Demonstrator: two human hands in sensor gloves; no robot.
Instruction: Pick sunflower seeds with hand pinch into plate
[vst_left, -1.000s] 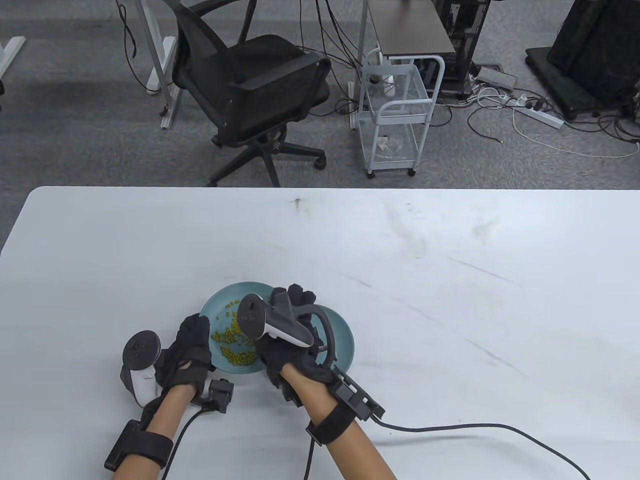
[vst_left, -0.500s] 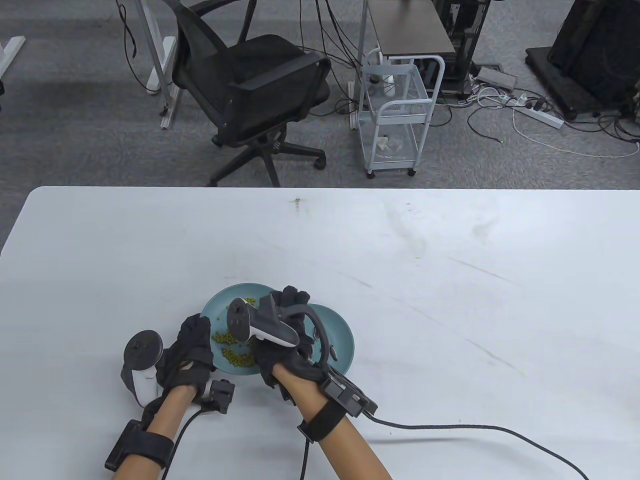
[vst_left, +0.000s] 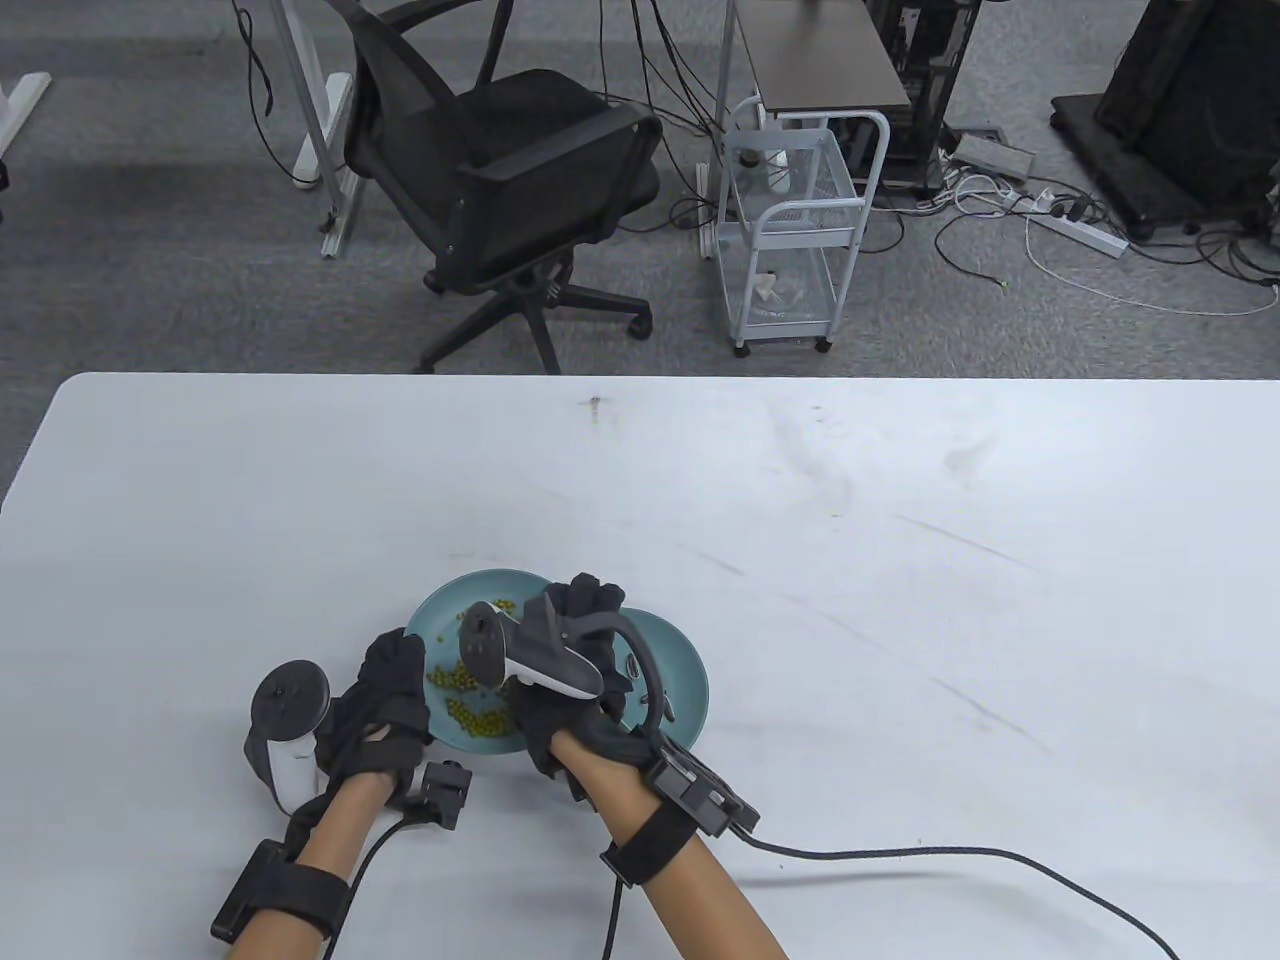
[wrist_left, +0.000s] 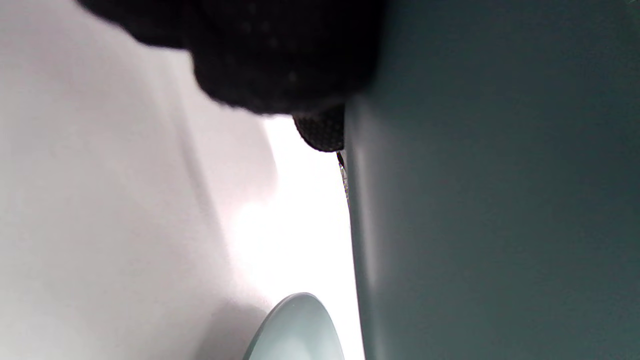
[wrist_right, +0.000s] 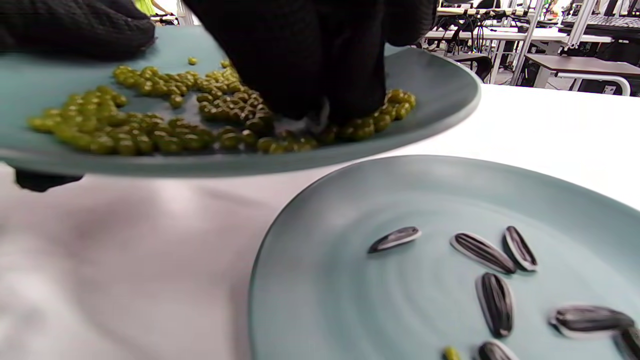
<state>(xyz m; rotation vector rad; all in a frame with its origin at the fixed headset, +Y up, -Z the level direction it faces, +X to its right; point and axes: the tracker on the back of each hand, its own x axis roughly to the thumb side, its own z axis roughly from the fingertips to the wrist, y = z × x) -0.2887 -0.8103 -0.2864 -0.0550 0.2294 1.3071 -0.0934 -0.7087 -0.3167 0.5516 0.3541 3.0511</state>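
Note:
A teal plate (vst_left: 440, 620) (wrist_right: 440, 95) holds a pile of green beans (vst_left: 470, 705) (wrist_right: 150, 130). My left hand (vst_left: 385, 700) grips its near-left rim and holds it tilted; the left wrist view shows its underside (wrist_left: 500, 200). My right hand (vst_left: 580, 625) reaches into the beans. Its fingertips (wrist_right: 320, 100) pinch together in the pile on a small pale piece that looks like a sunflower seed's edge (wrist_right: 307, 121). A second teal plate (vst_left: 685, 670) (wrist_right: 400, 300) lies to the right with several striped sunflower seeds (wrist_right: 482, 252) on it.
One stray green bean (wrist_right: 451, 353) lies among the seeds on the second plate. The white table (vst_left: 900, 600) stretches away to the right and far side. Glove cables (vst_left: 900, 855) trail over its near edge. An office chair (vst_left: 500, 180) and a wire cart (vst_left: 790, 230) stand beyond it.
My right hand has moved left from over the seed plate onto the bean plate and lowered its fingers into the pile. My left hand keeps its hold, shifted slightly.

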